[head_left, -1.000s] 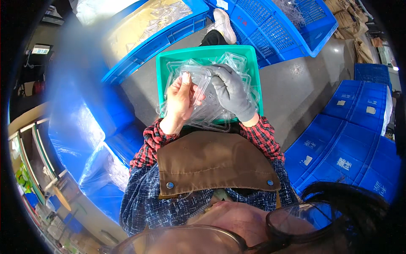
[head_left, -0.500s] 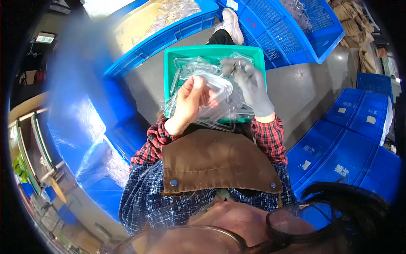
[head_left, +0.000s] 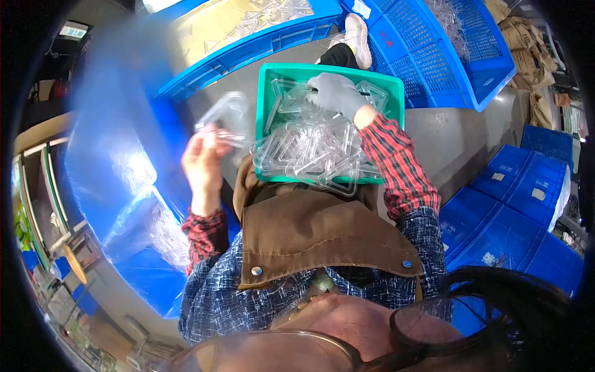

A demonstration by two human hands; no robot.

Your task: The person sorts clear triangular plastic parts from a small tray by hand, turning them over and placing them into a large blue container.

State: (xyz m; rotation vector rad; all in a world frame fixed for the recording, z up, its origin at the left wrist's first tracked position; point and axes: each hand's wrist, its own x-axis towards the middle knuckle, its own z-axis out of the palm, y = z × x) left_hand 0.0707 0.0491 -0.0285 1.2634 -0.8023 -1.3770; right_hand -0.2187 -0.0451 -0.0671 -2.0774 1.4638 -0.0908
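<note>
- The left hand [head_left: 203, 158], bare, is at about nine o'clock from the green bin [head_left: 291, 70], outside it, thumb and fingers pinched on a clear plastic frame [head_left: 228, 110]; motion blur hides whether it is one piece or several.
- The right hand [head_left: 338, 94], in a grey glove, is inside the bin towards twelve o'clock, fingers curled down at the clear pieces; whether they close on one I cannot tell.
- More such frames lie in a tangled pile [head_left: 313, 149], thickest at six o'clock, some overhanging the near rim.
- The frame looks light and stiff, probably slick, and its thin bars could crack or scratch if bent.
- A straight bar, pinched between thumb and fingertips, seems the best hold; lifting singly should limit snagging on neighbours.
</note>
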